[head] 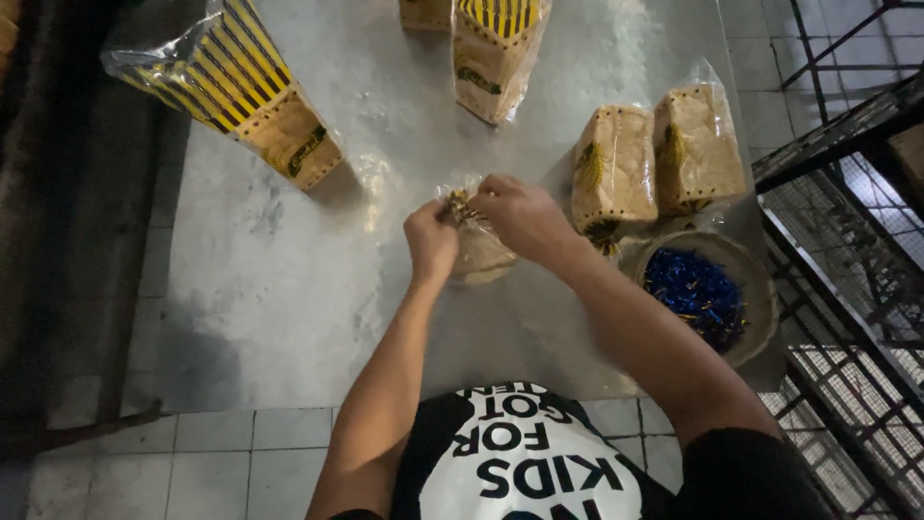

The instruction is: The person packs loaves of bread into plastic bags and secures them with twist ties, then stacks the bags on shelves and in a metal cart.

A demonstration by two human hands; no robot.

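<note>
Nearest, both hands are closing on the gathered neck of a clear bagged loaf standing on the metal counter: the left hand is pinching the bunched plastic, and the right hand is gripping the top beside it, apparently working a tie around the twist. This bag is looking not yet sealed. Just right of it, a round basket is holding blue twist ties. Beyond that, two wrapped loaves are standing side by side, seemingly finished. Farther off, a striped bagged loaf is lying tilted at the left, and others are waiting near the far edge.
</note>
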